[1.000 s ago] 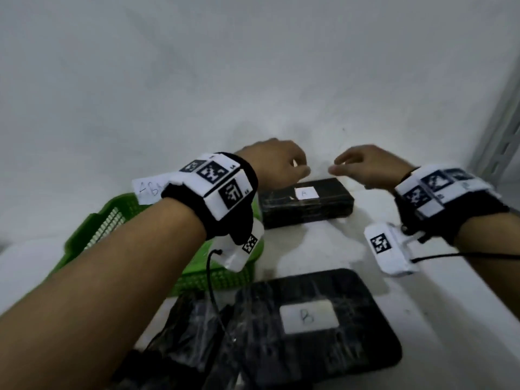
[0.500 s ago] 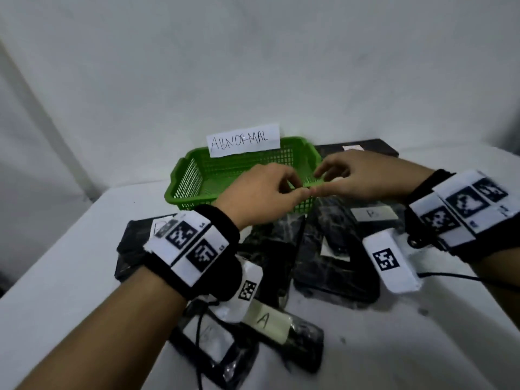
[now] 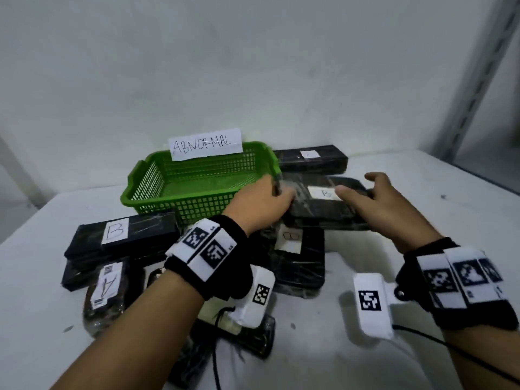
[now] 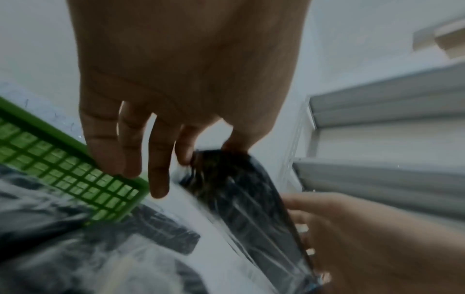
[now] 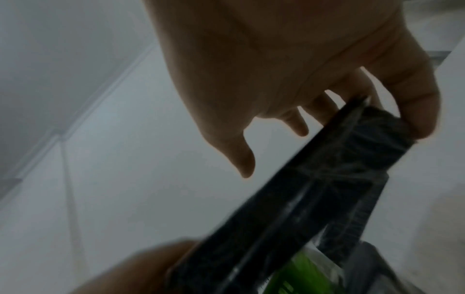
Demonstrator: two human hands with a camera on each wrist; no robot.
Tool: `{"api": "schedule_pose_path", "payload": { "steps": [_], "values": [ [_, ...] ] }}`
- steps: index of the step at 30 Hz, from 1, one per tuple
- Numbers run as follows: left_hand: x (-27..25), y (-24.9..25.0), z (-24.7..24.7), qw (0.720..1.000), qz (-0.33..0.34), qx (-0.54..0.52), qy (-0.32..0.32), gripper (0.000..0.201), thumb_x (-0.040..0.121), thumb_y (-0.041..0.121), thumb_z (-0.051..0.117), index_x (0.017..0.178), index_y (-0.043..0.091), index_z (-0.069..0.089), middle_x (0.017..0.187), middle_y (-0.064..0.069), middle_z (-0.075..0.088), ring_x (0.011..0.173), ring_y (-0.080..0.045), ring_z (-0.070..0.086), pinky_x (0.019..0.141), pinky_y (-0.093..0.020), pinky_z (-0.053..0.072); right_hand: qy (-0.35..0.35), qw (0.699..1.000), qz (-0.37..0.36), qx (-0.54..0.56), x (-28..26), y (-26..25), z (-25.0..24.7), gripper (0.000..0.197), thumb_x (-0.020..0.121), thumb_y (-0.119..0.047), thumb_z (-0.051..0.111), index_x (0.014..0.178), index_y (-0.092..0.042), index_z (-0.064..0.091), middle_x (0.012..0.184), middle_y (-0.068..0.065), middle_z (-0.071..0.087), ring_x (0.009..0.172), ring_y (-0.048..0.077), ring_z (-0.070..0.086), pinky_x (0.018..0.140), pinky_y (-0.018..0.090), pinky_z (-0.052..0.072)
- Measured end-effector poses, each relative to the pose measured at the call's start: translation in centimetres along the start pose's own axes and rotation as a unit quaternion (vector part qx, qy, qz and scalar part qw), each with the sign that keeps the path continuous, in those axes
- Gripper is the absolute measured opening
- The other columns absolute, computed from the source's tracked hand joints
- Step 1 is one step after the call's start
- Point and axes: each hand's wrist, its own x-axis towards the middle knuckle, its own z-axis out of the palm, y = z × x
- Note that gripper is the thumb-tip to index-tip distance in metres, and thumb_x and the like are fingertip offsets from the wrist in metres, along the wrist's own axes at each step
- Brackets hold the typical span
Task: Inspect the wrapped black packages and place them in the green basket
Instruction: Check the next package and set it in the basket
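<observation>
The green basket with an "ABNORMAL" paper tag stands at the back of the white table, nothing inside it. Just right of it I hold a flat black wrapped package labelled B, raised above the pile. My left hand pinches its left corner between thumb and forefinger, the other fingers hanging straight. My right hand grips its right end, thumb on one face and fingers behind. The package runs between both hands, and it is tilted in the right wrist view.
Several more wrapped black packages lie about: one labelled B and one labelled A at the left, one behind the basket, one under my hands, one near my left wrist. Metal shelving stands at the right.
Half a second ago my fingertips met in front of the basket, holding nothing I can make out. Now the hands are apart, each holding one end of the B package. The head view has tilted down.
</observation>
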Motion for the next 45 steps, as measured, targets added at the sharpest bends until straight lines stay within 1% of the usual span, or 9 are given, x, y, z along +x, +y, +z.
{"api": "schedule_pose_path", "payload": {
  "steps": [2, 4, 6, 9, 12, 19, 27, 35, 45],
  "values": [
    [-0.3, 0.8, -1.3, 0.977, 0.014, -0.211, 0.035, 0.025, 0.101, 0.042, 0.047, 0.102, 0.017, 0.048, 0.103, -0.005, 0.066, 0.089, -0.02, 0.064, 0.074, -0.038, 0.053, 0.055, 0.996, -0.056, 0.032, 0.2, -1.1, -0.1, 0.084, 0.086, -0.054, 0.069, 0.152, -0.021, 0.029, 0.141, 0.008, 0.053, 0.125, 0.024, 0.056, 0.108, 0.046, 0.045],
    [-0.6, 1.0, -3.2, 0.911, 0.014, -0.406, 0.064, 0.019, 0.1, 0.03, 0.053, 0.101, 0.013, 0.045, 0.092, -0.002, 0.067, 0.076, -0.013, 0.067, 0.068, -0.038, 0.061, 0.075, 0.99, -0.09, 0.084, 0.1, -3.0, -0.1, 0.084, 0.087, -0.048, 0.072, 0.153, -0.023, 0.027, 0.13, -0.003, 0.056, 0.118, 0.018, 0.056, 0.102, 0.037, 0.046],
    [-0.8, -0.2, -4.9, 0.858, 0.026, -0.507, 0.082, 0.012, 0.097, 0.021, 0.057, 0.1, 0.016, 0.046, 0.083, 0.002, 0.065, 0.072, -0.011, 0.065, 0.06, -0.031, 0.058, 0.025, 0.979, -0.099, 0.175, 0.3, -5.0, 0.5, 0.075, 0.087, -0.038, 0.075, 0.149, -0.019, 0.037, 0.115, -0.012, 0.063, 0.109, 0.014, 0.061, 0.093, 0.03, 0.047],
    [-1.1, -3.4, -6.8, 0.813, 0.034, -0.573, 0.097, 0.022, 0.09, 0.019, 0.06, 0.108, 0.009, 0.051, 0.098, -0.007, 0.06, 0.093, -0.023, 0.056, 0.077, -0.038, 0.049, -0.114, 0.945, -0.101, 0.291, 1.4, -7.6, 2.6, 0.036, 0.088, -0.026, 0.072, 0.121, -0.011, 0.068, 0.111, 0.006, 0.077, 0.098, 0.018, 0.074, 0.081, 0.03, 0.058],
    [-1.3, -6.0, -8.5, 0.826, 0.033, -0.547, 0.128, 0.052, 0.084, 0.026, 0.071, 0.126, -0.002, 0.056, 0.116, -0.014, 0.069, 0.105, -0.03, 0.066, 0.091, -0.042, 0.053, -0.141, 0.929, -0.12, 0.32, 2.3, -9.8, 6.1, 0.028, 0.086, -0.023, 0.073, 0.112, -0.009, 0.072, 0.102, 0.005, 0.079, 0.09, 0.017, 0.076, 0.076, 0.029, 0.059],
    [-1.5, -10.4, -11.3, 0.858, 0.018, -0.467, 0.213, 0.047, 0.079, 0.021, 0.081, 0.119, 0.002, 0.065, 0.111, -0.013, 0.074, 0.102, -0.028, 0.072, 0.092, -0.044, 0.056, -0.151, 0.91, -0.164, 0.35, 3.2, -13.4, 12.0, 0.027, 0.087, -0.022, 0.076, 0.112, -0.014, 0.071, 0.102, 0.0, 0.079, 0.096, 0.017, 0.075, 0.088, 0.036, 0.057],
    [-2.5, -11.4, -10.1, 0.834, 0.054, -0.506, 0.213, 0.056, 0.068, 0.02, 0.076, 0.119, 0.0, 0.064, 0.108, -0.014, 0.075, 0.095, -0.026, 0.074, 0.078, -0.031, 0.06, -0.161, 0.903, -0.212, 0.337, 3.1, -13.8, 11.2, 0.029, 0.086, -0.017, 0.075, 0.114, -0.01, 0.069, 0.1, 0.005, 0.079, 0.09, 0.019, 0.077, 0.077, 0.032, 0.062],
    [-1.2, -10.7, -10.1, 0.842, 0.069, -0.495, 0.201, 0.06, 0.066, 0.012, 0.086, 0.12, 0.0, 0.063, 0.109, -0.015, 0.075, 0.101, -0.032, 0.073, 0.085, -0.038, 0.06, -0.176, 0.897, -0.213, 0.345, 3.5, -13.4, 10.0, 0.027, 0.085, -0.018, 0.074, 0.11, -0.011, 0.07, 0.097, 0.006, 0.079, 0.083, 0.018, 0.076, 0.064, 0.025, 0.059],
    [0.0, -10.8, -9.0, 0.854, 0.062, -0.456, 0.244, 0.064, 0.058, 0.032, 0.09, 0.114, 0.01, 0.068, 0.104, -0.009, 0.077, 0.095, -0.028, 0.075, 0.088, -0.044, 0.058, -0.135, 0.9, -0.228, 0.346, 3.9, -13.0, 10.4, 0.022, 0.082, -0.014, 0.077, 0.104, -0.01, 0.071, 0.092, 0.005, 0.079, 0.081, 0.019, 0.077, 0.065, 0.029, 0.06]
  ]
}}
